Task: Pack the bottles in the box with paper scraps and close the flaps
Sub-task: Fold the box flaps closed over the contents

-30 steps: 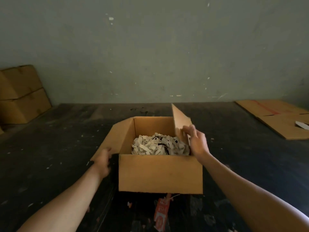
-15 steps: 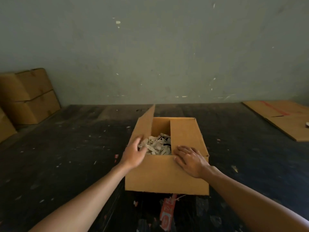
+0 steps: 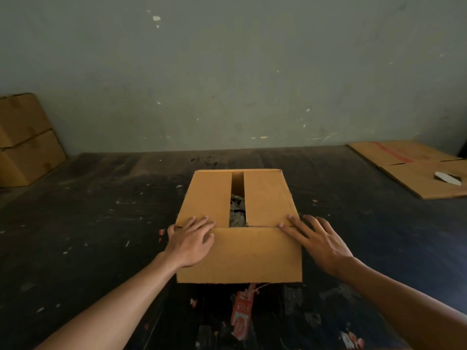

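Head view: the cardboard box (image 3: 240,253) sits mid-counter (image 3: 101,223) with its two side flaps folded down flat, a narrow gap between them showing paper scraps (image 3: 237,213) inside — no bottles are visible. The left hand (image 3: 192,239) lies on the near left corner, fingers spread and gripping nothing, and the right hand (image 3: 319,239) rests open-palmed at the near right corner. Flattened cardboard (image 3: 414,168) lies far right, stacked boxes (image 3: 25,140) far left.
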Demonstrator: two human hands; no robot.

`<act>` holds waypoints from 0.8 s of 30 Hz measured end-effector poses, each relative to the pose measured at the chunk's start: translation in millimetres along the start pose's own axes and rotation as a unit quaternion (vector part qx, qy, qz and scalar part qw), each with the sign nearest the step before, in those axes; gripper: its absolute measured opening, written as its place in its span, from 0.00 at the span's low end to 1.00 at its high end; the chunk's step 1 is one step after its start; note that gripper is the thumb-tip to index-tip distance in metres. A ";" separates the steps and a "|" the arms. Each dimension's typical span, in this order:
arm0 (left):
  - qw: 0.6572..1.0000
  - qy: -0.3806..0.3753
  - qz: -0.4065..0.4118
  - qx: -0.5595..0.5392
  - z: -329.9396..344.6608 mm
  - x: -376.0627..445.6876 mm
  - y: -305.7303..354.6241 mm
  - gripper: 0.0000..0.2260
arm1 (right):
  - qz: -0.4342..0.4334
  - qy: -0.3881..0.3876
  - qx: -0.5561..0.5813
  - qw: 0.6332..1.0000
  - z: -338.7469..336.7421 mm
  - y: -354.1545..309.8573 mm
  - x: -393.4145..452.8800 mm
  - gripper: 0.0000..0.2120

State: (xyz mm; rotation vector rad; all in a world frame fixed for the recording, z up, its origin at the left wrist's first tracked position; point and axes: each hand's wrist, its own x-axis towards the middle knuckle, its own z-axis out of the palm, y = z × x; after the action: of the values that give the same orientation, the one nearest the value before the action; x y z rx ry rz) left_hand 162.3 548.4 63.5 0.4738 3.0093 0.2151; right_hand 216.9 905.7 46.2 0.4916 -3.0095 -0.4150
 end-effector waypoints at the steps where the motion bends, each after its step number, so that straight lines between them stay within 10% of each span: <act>1: 1.000 0.004 -0.001 -0.016 -3.5 0.6 -3.4 0.22 | -0.003 0.017 0.001 1.000 2.0 -0.4 2.7 0.56; 9: 0.970 -0.073 -0.013 -0.231 -24.4 7.5 -44.2 0.19 | -0.048 0.067 0.113 0.990 9.6 16.0 1.4 0.39; 16: 0.714 0.020 -0.078 -0.695 -32.7 5.1 -64.1 0.24 | 0.089 0.163 0.465 0.866 -6.7 0.7 20.7 0.18; 20: 0.774 0.051 -0.071 -0.627 -20.1 6.2 -52.6 0.30 | 0.197 0.153 0.628 0.737 -29.4 -10.4 44.4 0.15; 24: 0.849 0.109 -0.117 -0.503 -14.3 27.1 -41.2 0.29 | 0.242 0.157 0.638 0.714 -32.2 -6.8 71.6 0.28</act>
State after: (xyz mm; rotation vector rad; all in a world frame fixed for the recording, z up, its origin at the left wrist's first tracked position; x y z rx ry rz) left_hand 122.8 516.3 69.5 -0.0408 2.5603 1.7632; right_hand 154.6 868.4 76.6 -0.2398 -2.4066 1.6506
